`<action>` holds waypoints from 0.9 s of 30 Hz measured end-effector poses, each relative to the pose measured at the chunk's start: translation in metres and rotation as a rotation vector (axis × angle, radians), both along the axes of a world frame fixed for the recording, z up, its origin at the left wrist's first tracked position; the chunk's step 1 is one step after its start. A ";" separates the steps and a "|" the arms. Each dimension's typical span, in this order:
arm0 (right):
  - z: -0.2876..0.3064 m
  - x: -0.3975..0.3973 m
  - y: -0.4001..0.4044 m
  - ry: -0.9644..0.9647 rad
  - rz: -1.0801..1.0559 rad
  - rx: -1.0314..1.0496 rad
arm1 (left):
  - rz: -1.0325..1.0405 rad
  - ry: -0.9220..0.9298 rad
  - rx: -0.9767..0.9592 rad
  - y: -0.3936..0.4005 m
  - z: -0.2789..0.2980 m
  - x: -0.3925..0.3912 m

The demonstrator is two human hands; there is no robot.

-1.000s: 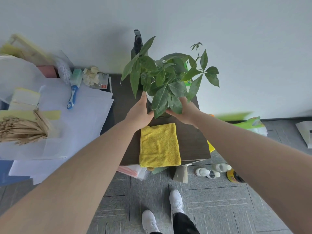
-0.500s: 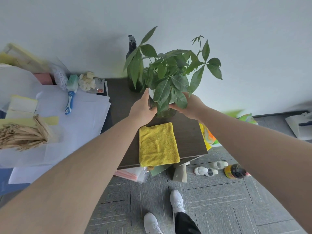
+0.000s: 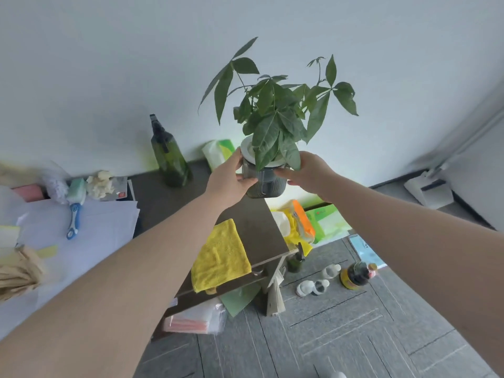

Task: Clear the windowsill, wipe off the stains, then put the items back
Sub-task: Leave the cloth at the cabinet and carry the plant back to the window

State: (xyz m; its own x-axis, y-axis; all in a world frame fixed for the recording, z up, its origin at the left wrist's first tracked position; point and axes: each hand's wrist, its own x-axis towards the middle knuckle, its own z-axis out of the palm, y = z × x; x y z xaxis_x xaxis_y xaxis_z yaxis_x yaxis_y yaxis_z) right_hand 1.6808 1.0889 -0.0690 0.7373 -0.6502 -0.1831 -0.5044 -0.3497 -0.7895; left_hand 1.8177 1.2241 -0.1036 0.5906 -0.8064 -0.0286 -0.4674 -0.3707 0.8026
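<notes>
- A person's left hand (image 3: 231, 179) and right hand (image 3: 308, 173) clamped the potted plant (image 3: 268, 148) between them, fingers curled round opposite sides of its ribbed dark pot; both grips were closed on the pot, neither hand free.
- The plant sat squarely between the two grips, its long axis upright, stem and leaves rising above the hands. The pot's base appeared to be just above, or barely touching, the far right corner of the dark table (image 3: 253, 222); which of the two could not be told.
- Both hands were equally near, each touching the pot. Both arms were stretched forward and nearly straight, the palms facing each other.
- Left of the grips, a green spray bottle (image 3: 169, 156) stood upright near the wall, and a tissue pack (image 3: 218, 154) lay just beyond the left hand.
- Nearer the person than the grips, a yellow cloth (image 3: 221, 257) lay flat on the table, hanging over the near edge.
- By the look of it, the clearing step was under way. The next move would depend on keeping the pot level, since the leafy top made it top-heavy.
</notes>
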 end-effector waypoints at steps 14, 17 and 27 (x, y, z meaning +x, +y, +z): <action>0.049 -0.228 -0.148 -0.068 -0.203 -0.013 | -0.201 -0.095 -0.011 -0.176 0.069 -0.199; 0.057 -0.296 -0.187 -0.074 -0.252 -0.051 | -0.275 -0.133 -0.014 -0.226 0.080 -0.259; 0.075 -0.543 -0.291 0.016 -0.548 -0.149 | -0.606 -0.182 -0.036 -0.392 0.098 -0.487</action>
